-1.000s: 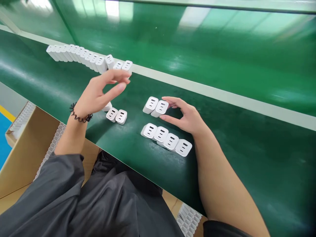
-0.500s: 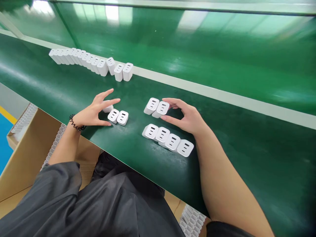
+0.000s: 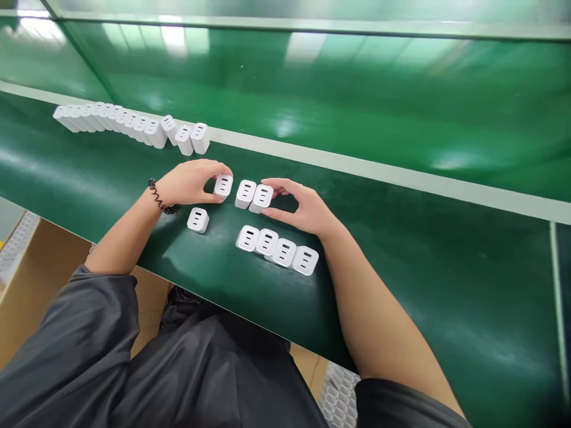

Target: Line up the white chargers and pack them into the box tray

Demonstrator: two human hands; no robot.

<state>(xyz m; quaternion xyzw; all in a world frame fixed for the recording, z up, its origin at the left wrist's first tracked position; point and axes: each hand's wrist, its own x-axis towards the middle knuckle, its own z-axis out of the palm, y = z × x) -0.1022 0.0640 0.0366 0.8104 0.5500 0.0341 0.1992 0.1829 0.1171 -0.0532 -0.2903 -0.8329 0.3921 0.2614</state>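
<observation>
My left hand is closed around a white charger with slots in its top face, thumb in front and fingers behind. Any second one within that palm would be hidden. Just right of it, two similar chargers stand side by side. My right hand has thumb and fingers on the right one of this pair; the left one touches its neighbour. A single charger stands below my left wrist. Nearer my body, several more form a slanting row.
A long line of white chargers runs along the far left edge of the dark green table, by a pale strip. Below the near edge are cardboard boxes with white honeycomb-like contents.
My left hand has gone from spread fingers over the left chargers to gripping one, carried right toward the pair. My right hand stays at the pair. The whole view has shifted somewhat.
</observation>
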